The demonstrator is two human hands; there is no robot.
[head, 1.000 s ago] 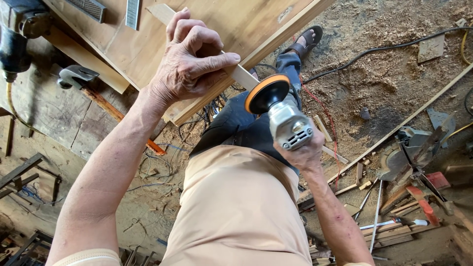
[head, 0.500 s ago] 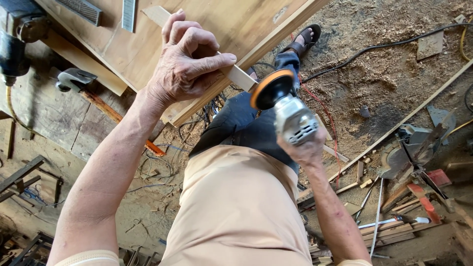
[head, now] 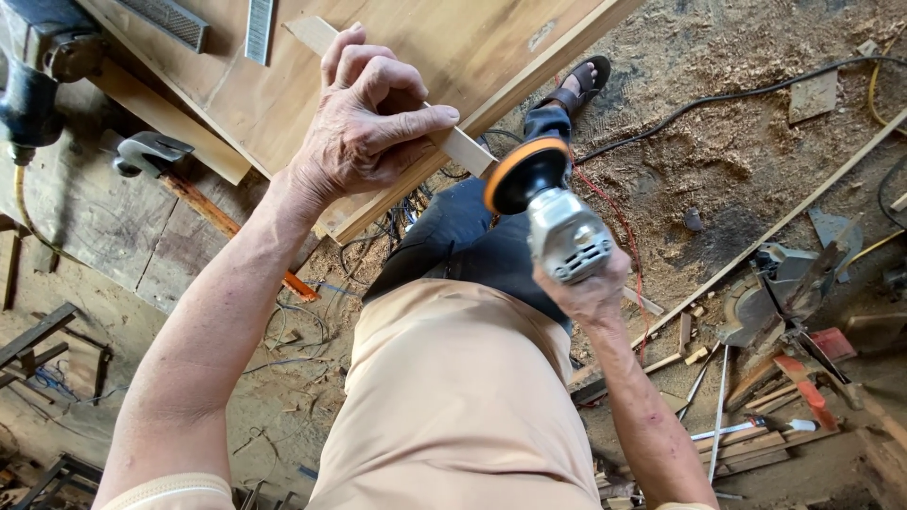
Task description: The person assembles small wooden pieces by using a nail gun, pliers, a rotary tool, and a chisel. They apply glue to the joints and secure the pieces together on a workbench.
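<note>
My left hand (head: 364,123) grips a thin pale wooden strip (head: 467,149) and holds it out over the edge of the plywood workbench (head: 453,47). One end of the strip pokes out past my fingers toward the right. My right hand (head: 590,288) is closed around a grey angle grinder (head: 565,236) fitted with a black sanding disc that has an orange rim (head: 525,175). The disc sits right at the free end of the strip, touching or almost touching it.
A black power tool (head: 38,66) and a clamp (head: 151,151) lie at the left of the bench. Sawdust covers the ground (head: 718,161), crossed by a black cable (head: 756,94). Wood offcuts and hand tools (head: 756,378) are scattered at right. My sandalled foot (head: 581,85) stands below the bench.
The grinder in my right hand has moved a little right and down, with its disc staying at the strip's free end. My left hand keeps its hold on the strip.
</note>
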